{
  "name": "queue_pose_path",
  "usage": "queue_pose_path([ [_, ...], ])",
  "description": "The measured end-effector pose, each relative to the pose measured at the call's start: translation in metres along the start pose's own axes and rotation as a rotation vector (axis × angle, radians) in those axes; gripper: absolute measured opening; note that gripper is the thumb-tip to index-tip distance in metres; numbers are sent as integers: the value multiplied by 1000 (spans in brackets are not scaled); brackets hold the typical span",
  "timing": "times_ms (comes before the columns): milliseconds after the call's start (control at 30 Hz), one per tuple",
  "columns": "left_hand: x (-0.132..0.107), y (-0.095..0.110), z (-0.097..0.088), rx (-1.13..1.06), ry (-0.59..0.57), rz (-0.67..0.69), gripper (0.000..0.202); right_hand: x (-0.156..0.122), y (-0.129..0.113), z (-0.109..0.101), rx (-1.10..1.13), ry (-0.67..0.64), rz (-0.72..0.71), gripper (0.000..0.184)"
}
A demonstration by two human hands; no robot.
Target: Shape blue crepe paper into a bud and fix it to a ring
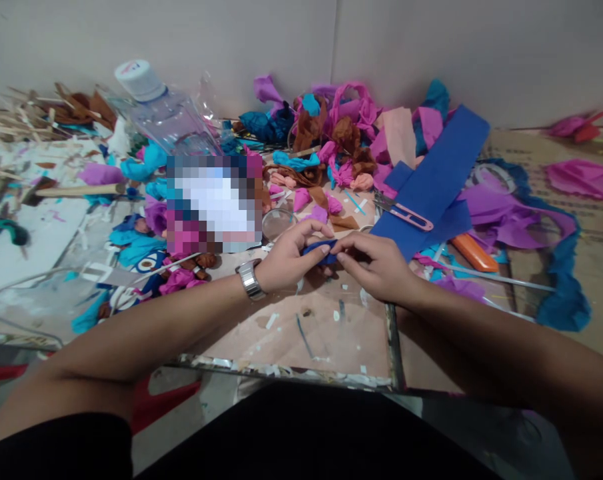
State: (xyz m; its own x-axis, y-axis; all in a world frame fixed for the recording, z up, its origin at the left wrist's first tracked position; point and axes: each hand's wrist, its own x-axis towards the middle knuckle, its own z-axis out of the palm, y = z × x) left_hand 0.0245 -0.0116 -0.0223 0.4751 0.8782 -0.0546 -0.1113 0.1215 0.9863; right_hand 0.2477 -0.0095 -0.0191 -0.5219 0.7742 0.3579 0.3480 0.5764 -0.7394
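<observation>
Both hands meet over the front middle of the table, pinching a small piece of dark blue crepe paper (320, 253). My left hand (291, 257), with a metal watch (251, 279) on its wrist, has its fingers closed around the piece's left side. The fingertips of my right hand (376, 263) press together at its right end. Just beyond the right hand lie wide strips of blue crepe paper (444, 170), with pink-handled thread snips (406, 212) on top. An orange-handled tool (475, 252) rests to the right, partly under purple paper (511, 213).
Pink, brown, teal and purple paper pieces (351, 127) heap along the wall. A clear bottle with a white cap (141, 80) stands back left, near a pixelated patch. A wooden-handled hammer (76, 191) and a grey cable (11, 283) lie left. Scraps dot the tabletop (281, 347).
</observation>
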Motion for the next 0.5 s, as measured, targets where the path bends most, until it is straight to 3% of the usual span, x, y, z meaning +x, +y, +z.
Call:
queue_pose_path([
  [500,0,-1,-1,104,-4,66,47,-2,2,5,131,33,142,14],
])
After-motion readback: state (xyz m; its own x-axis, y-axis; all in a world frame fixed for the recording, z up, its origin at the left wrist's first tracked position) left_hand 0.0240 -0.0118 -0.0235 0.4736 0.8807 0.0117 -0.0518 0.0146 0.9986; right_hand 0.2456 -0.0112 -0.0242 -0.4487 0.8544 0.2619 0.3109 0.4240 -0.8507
